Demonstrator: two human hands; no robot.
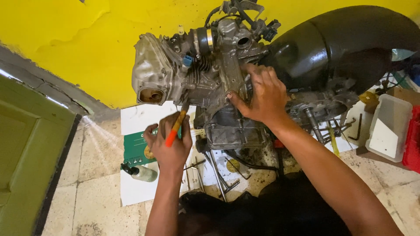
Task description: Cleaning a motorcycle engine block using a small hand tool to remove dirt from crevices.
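A grimy grey engine block (175,74) with a carburettor on top stands on the floor against a yellow wall. My left hand (168,142) grips a brush with an orange and wooden handle (176,126), its tip up against the underside of the engine. My right hand (261,94) lies flat on the engine's side casing, fingers spread, thumb down near a bolt hole. A large black plastic cover (341,43) sits to the right of the engine.
White and green paper sheets (138,146) lie under the engine with a small bottle (141,172) and loose metal rods (218,175). A white plastic tub (389,126) and a red box (413,140) stand at right. A green door (26,157) is at left.
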